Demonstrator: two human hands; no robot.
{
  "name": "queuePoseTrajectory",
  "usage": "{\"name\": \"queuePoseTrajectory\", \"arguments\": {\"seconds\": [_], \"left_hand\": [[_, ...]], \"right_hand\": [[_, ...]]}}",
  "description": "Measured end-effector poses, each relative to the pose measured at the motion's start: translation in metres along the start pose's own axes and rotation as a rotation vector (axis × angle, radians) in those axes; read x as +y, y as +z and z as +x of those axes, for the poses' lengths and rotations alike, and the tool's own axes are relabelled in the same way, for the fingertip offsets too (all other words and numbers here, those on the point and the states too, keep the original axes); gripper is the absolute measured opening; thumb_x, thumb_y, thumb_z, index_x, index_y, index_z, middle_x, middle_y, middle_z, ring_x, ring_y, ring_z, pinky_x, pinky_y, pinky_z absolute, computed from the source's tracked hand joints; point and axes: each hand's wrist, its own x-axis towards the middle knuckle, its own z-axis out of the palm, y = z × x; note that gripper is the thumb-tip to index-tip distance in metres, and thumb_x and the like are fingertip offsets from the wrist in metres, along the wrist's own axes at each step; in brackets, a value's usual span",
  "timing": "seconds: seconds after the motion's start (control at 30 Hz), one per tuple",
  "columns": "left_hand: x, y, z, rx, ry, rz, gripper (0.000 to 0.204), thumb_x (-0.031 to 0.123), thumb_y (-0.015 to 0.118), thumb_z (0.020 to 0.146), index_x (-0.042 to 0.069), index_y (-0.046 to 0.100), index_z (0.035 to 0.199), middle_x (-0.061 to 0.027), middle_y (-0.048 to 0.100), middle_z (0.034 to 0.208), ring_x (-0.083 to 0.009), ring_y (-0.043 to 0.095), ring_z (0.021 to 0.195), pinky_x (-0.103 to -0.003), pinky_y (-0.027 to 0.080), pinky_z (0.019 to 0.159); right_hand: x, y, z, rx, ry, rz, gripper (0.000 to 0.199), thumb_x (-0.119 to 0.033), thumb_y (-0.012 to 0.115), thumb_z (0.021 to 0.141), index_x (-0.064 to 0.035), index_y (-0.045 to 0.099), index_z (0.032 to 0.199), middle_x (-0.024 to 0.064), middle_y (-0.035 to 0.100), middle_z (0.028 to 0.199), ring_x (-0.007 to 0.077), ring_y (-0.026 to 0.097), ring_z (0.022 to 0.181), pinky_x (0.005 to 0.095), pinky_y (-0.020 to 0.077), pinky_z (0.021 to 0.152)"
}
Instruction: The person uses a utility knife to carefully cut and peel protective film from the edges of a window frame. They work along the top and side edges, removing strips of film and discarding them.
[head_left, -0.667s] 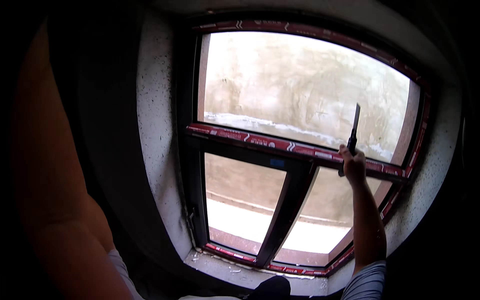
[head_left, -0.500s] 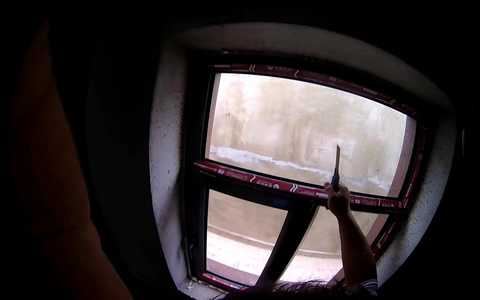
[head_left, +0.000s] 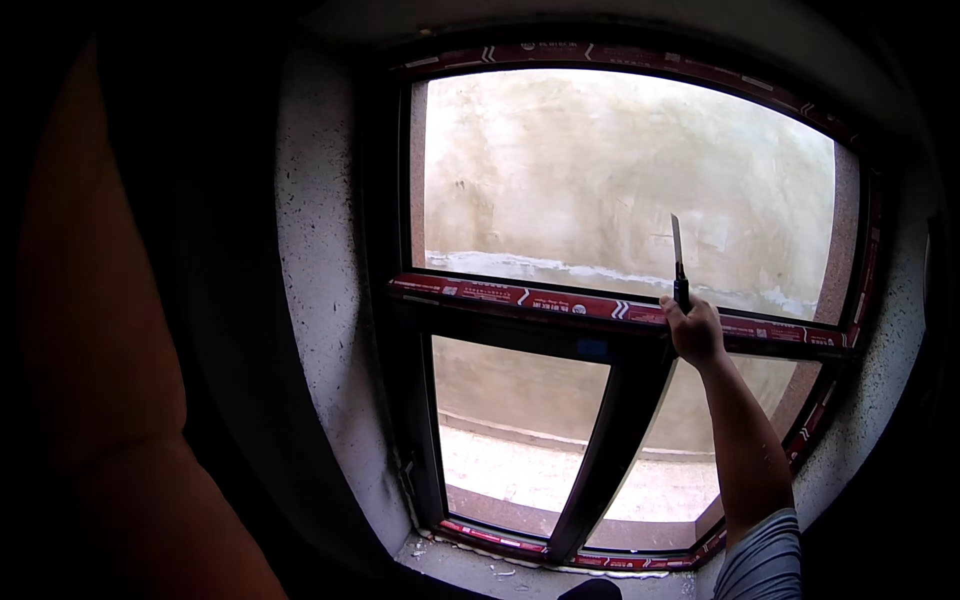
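Note:
My right hand [head_left: 697, 333] is closed round the dark handle of a utility knife [head_left: 678, 250]. Its long narrow blade points upward in front of the upper glass pane [head_left: 560, 170]. The fist is at the window's middle crossbar [head_left: 540, 300], which is covered with dark red printed protective tape; whether hand and bar touch, I cannot tell. My left arm [head_left: 110, 330] rises large and dim along the left side, and its hand is not visible.
Below the crossbar, a dark upright [head_left: 600, 460] parts two smaller panes. A speckled pale reveal [head_left: 318, 250] borders the window on the left. Small debris lies on the sill [head_left: 480, 570]. Beyond the glass stands a plastered wall [head_left: 620, 130].
The window has shifted upward and grown slightly in the view, bringing the sill into sight. My right hand and the knife appear higher, still at the crossbar. More of my striped right sleeve shows.

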Motion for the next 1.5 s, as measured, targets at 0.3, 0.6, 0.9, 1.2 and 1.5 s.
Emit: {"name": "queuePoseTrajectory", "arguments": {"seconds": [0.3, 0.6, 0.9, 1.2, 1.5], "left_hand": [[0.025, 0.011, -0.017, 0.121, 0.125, -0.03, 0.066, 0.033, 0.061, 0.098, 0.003, 0.035, 0.151, -0.0257, 0.045, 0.147, -0.0363, 0.051, 0.133, -0.049, 0.044, 0.109], [0.066, 0.084, -0.128, 0.964, 0.153, -0.383, 0.067, 0.032, 0.06, 0.098, 0.004, 0.033, 0.153, -0.027, 0.042, 0.15, -0.0378, 0.048, 0.136, -0.05, 0.042, 0.111], [0.095, 0.291, -0.069, 0.674, -0.55, -1.888, 0.084, 0.049, 0.072, 0.092, -0.001, 0.034, 0.148, -0.0206, 0.051, 0.138, -0.0254, 0.051, 0.13, -0.039, 0.044, 0.109], [-0.015, 0.288, -0.111, 1.064, -0.729, -2.023, 0.033, 0.035, 0.055, 0.104, 0.004, 0.066, 0.104, -0.0102, 0.07, 0.088, -0.0224, 0.07, 0.083, -0.04, 0.056, 0.085], [-0.11, 0.231, -0.22, 0.812, -1.199, -0.67, 0.087, 0.059, 0.069, 0.09, -0.002, 0.04, 0.145, -0.0088, 0.057, 0.088, -0.0171, 0.056, 0.074, -0.031, 0.05, 0.068]], "right_hand": [[-0.003, -0.005, -0.008, 0.038, 0.018, -0.054, 0.042, -0.041, 0.06, 0.094, -0.0019, 0.071, 0.085, 0.0231, 0.068, 0.074, 0.0443, 0.066, 0.084, 0.0506, 0.0489, 0.081], [0.002, -0.021, -0.017, 0.089, 0.081, -0.039, 0.042, -0.037, 0.06, 0.095, 0.0006, 0.066, 0.078, 0.023, 0.064, 0.069, 0.0435, 0.066, 0.076, 0.05, 0.0486, 0.073], [-0.215, 0.058, -0.039, -0.397, -0.292, 0.023, 0.03, -0.034, 0.062, 0.098, -0.0037, 0.06, 0.098, 0.0184, 0.064, 0.068, 0.0378, 0.069, 0.069, 0.0469, 0.0517, 0.061], [-0.321, 0.123, 0.015, -0.603, -0.61, 0.294, 0.025, -0.012, 0.067, 0.088, -0.0016, 0.061, 0.11, 0.0179, 0.066, 0.107, 0.0343, 0.069, 0.096, 0.0414, 0.0575, 0.082], [-0.382, 0.15, 0.207, -0.38, -0.005, 0.787, 0.014, -0.016, 0.062, 0.094, -0.0019, 0.065, 0.094, 0.0094, 0.069, 0.085, 0.0193, 0.069, 0.072, 0.0344, 0.0573, 0.064]]}}
